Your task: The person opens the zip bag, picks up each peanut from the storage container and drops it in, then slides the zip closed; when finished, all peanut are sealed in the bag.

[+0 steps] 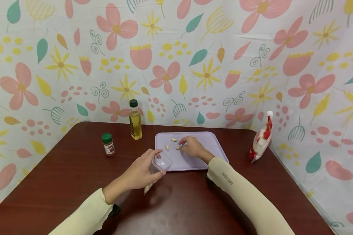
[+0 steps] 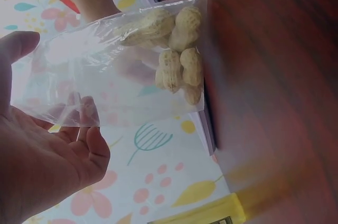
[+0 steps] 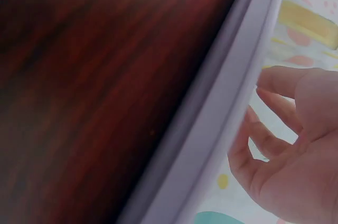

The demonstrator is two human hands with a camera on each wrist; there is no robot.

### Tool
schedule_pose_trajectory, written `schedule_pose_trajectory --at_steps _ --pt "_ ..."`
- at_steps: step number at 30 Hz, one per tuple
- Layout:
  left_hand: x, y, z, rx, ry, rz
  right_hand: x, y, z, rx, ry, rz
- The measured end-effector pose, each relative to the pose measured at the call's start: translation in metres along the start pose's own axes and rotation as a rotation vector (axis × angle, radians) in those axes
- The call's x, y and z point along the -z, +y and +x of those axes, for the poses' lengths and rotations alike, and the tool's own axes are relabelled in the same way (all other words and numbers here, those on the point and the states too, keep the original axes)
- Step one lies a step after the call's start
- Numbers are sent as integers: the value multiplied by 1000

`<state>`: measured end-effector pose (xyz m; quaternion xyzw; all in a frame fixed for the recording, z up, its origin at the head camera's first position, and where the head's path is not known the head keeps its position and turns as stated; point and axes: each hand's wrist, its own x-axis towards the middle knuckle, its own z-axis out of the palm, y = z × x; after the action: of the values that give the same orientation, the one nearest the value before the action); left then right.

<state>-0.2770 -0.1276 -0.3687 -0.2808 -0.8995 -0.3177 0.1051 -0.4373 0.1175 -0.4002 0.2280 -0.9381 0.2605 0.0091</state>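
My left hand (image 1: 140,170) holds a clear plastic bag (image 1: 161,162) at its mouth, in front of the tray's left part. In the left wrist view, several unshelled peanuts (image 2: 170,71) lie at the bag's far end; the thumb and curled fingers are at the opposite edge. Over the lilac tray (image 1: 203,140) reaches my right hand (image 1: 193,147), its thumb and index finger pinching a peanut (image 1: 178,148). Two more peanuts, one upper (image 1: 174,139) and one lower (image 1: 167,147), lie on the tray. The tray's rim partly hides the right fingertips in the right wrist view.
A green-capped spice jar (image 1: 108,145) and an oil bottle (image 1: 135,120) stand left of the tray on the dark wooden table (image 1: 76,169). A red and white pouch (image 1: 261,138) with a white cap stands near the right edge. Flowered cloth (image 1: 176,65) hangs behind.
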Motion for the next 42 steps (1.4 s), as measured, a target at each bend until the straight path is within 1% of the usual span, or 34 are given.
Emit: schedule_pose_trajectory --at_steps 4,8,12,15,20,24,28,32,36,38,40,42 --pt "0 0 0 -8 11 14 -2 1 2 39 -52 -35" --pt "0 -1 0 -26 42 37 -4 1 5 59 -77 -80" --pt "0 -3 0 -39 67 61 -5 -1 6 43 -101 -115" --pt "-1 -3 0 -41 72 71 -5 -1 4 20 -123 -125" --pt "0 -1 2 -31 70 66 -4 1 1 8 -131 -123" --pt "-1 1 2 -22 75 69 0 -2 -3 20 -107 -100" --pt "-1 1 1 -11 72 80 7 -10 -11 75 -46 -47" --pt "1 -1 1 -4 72 92 12 -24 -19 130 14 16" --pt "3 0 1 4 74 92 20 -40 -31 141 43 90" --pt "2 0 2 6 73 91 24 -47 -38 133 58 117" --pt "2 -1 4 7 76 89 29 -54 -46 140 87 141" --pt "1 -1 5 6 84 90 33 -60 -53 163 134 156"
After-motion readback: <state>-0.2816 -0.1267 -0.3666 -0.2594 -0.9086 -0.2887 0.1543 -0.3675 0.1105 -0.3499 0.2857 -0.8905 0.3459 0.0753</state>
